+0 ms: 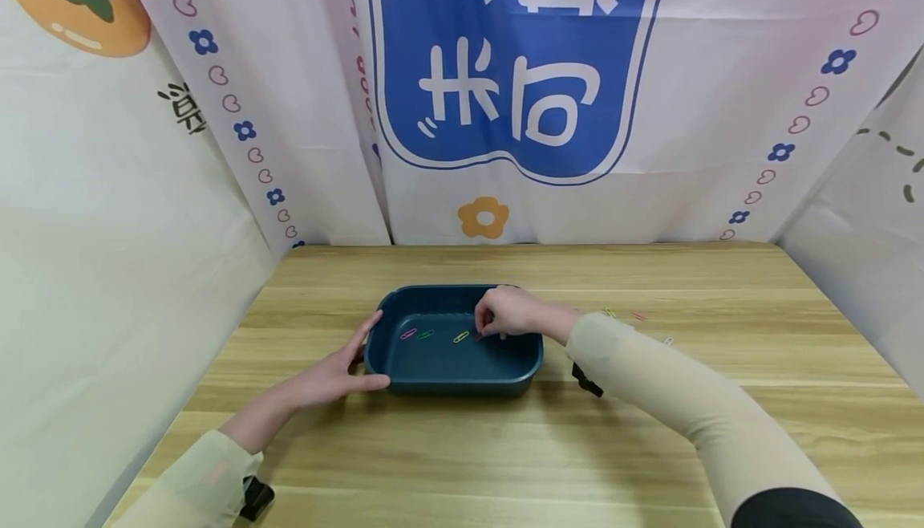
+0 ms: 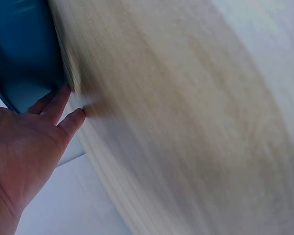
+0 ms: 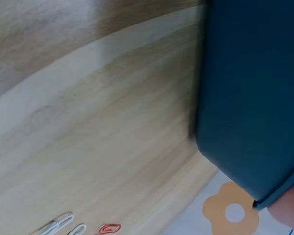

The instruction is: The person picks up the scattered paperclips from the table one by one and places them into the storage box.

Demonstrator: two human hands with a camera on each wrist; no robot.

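A dark blue rectangular tray sits on the wooden table. My left hand spans its left end, thumb along the near rim and fingers at the left side. In the left wrist view, that hand's fingers lie nearly straight against the tray. Over the right part of the tray, my right hand reaches in with curled fingers, pinching a small reddish paper clip low over the tray floor. Inside lie a pink paper clip, a green paper clip and a yellow paper clip.
Right of the tray, partly behind the right forearm, lie a yellow paper clip, a red paper clip and a white paper clip. Several white clips show in the right wrist view. A printed cloth hangs behind the table.
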